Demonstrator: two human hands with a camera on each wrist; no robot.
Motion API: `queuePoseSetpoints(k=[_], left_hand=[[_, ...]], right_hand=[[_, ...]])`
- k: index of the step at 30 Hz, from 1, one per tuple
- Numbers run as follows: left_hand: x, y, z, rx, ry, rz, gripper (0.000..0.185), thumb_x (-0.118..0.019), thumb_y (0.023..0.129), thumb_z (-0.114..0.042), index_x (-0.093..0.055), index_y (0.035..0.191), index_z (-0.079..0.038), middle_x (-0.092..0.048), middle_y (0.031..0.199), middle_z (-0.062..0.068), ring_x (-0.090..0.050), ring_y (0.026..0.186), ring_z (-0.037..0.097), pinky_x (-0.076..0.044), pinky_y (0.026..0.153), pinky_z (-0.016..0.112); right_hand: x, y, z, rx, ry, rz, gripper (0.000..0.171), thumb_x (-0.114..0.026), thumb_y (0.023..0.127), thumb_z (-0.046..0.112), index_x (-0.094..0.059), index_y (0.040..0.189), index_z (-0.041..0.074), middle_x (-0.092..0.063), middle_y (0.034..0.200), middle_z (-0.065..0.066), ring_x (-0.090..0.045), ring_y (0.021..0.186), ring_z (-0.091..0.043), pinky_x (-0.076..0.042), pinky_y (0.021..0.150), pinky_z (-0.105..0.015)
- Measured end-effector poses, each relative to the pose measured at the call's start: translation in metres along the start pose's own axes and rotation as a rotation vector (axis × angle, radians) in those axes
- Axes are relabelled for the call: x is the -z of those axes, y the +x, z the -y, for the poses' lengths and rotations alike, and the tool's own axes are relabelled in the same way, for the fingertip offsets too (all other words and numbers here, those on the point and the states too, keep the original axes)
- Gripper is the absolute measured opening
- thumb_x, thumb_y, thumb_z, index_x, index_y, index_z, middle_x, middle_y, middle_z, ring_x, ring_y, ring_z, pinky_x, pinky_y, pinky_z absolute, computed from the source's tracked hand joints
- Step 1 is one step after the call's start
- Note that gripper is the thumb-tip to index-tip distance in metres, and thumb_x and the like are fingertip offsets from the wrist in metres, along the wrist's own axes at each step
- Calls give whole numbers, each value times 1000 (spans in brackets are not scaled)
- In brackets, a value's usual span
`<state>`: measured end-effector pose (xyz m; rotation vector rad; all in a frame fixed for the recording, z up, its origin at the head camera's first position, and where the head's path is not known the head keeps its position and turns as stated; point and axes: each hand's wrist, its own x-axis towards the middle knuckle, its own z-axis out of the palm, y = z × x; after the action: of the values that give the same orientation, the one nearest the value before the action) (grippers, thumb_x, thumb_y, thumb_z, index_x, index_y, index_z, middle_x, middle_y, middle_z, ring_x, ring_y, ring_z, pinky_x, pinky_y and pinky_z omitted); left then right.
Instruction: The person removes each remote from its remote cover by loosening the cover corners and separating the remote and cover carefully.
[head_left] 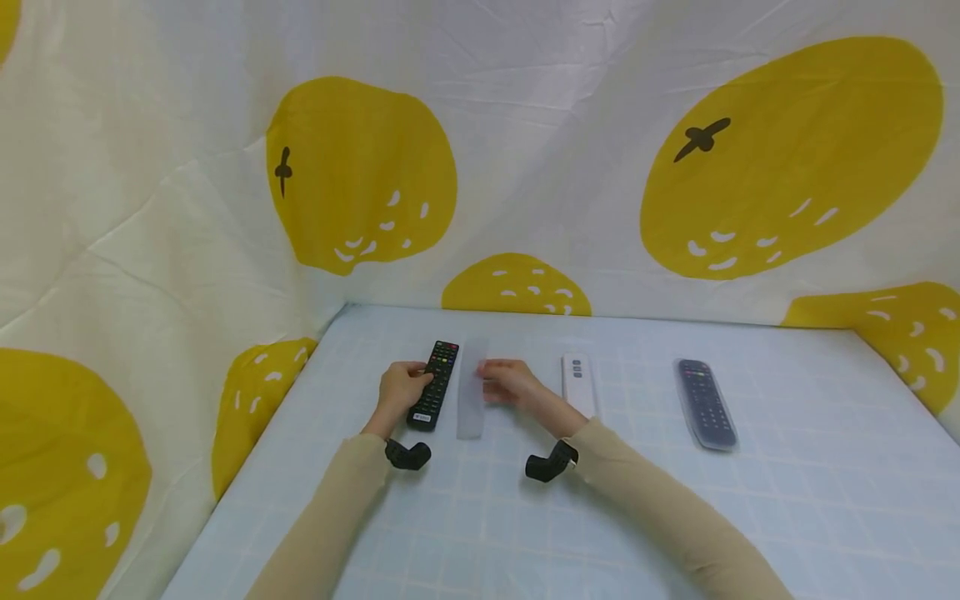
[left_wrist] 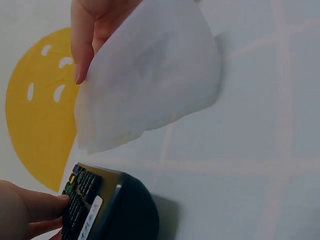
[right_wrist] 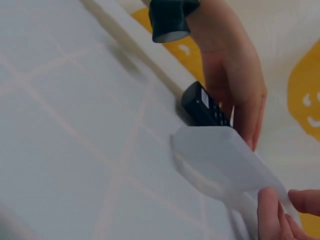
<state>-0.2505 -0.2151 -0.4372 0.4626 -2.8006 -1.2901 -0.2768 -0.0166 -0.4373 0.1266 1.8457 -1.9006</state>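
Note:
My left hand (head_left: 400, 392) grips a black remote control (head_left: 433, 386) by its side, thumb over the button face. In the left wrist view the remote (left_wrist: 107, 205) is tilted, with a white label near its rounded end. Just to the right, my right hand (head_left: 512, 383) pinches the edge of a translucent, milky plastic sleeve (head_left: 469, 408). In the right wrist view, fingers and thumb hold the sleeve (right_wrist: 215, 152) along one edge, and the remote lies behind it. The sleeve looks flat and thin and stands apart from the remote in the head view.
A white remote control (head_left: 577, 375) lies right of my right hand, partly hidden by the forearm. Farther right is a dark remote (head_left: 705, 404) inside a clear sleeve. A pale checked cloth (head_left: 480, 525) covers the table, and a fruit-patterned curtain (head_left: 540, 167) hangs behind it.

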Motion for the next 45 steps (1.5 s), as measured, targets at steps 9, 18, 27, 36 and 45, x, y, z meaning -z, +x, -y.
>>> queuePoseSetpoints(k=[9, 18, 27, 36, 45], left_hand=[[0, -2, -3, -14, 72, -31, 36, -62, 91, -19, -64, 123, -2, -67, 115, 18, -61, 104, 30, -46, 86, 42], [3, -8, -14, -104, 117, -91, 36, -56, 90, -16, -64, 124, -8, -67, 117, 14, -64, 102, 29, -49, 80, 41], [-2, -25, -30, -362, 36, -172, 28, -57, 90, -10, -69, 115, -8, -72, 99, 10, -65, 78, 22, -43, 53, 25], [-20, -52, -44, -381, -76, -87, 27, -59, 89, -8, -70, 113, -9, -73, 94, 11, -63, 76, 17, -44, 58, 22], [-48, -83, -61, -415, -59, 115, 28, -60, 92, -10, -67, 119, -12, -72, 98, 6, -62, 85, 16, -52, 72, 28]], right_hand=[[10, -1, 1, 71, -183, 15, 47, -61, 92, 8, -48, 134, -7, -64, 111, -18, -60, 73, -10, -56, 61, -23], [25, -12, 10, 238, -729, -10, 42, -67, 89, 16, -56, 128, 4, -66, 101, -10, -62, 71, -15, -54, 65, -25], [41, -35, 20, 357, -868, -12, 40, -67, 88, 14, -59, 126, 3, -68, 103, -11, -66, 70, -14, -53, 62, -25], [69, -63, 27, 580, -951, -38, 28, -64, 90, 14, -66, 118, 9, -71, 95, -4, -62, 75, -14, -49, 65, -26], [100, -81, 11, 735, -973, -111, 23, -64, 89, 7, -68, 112, 6, -72, 93, -4, -66, 82, -16, -54, 70, -29]])
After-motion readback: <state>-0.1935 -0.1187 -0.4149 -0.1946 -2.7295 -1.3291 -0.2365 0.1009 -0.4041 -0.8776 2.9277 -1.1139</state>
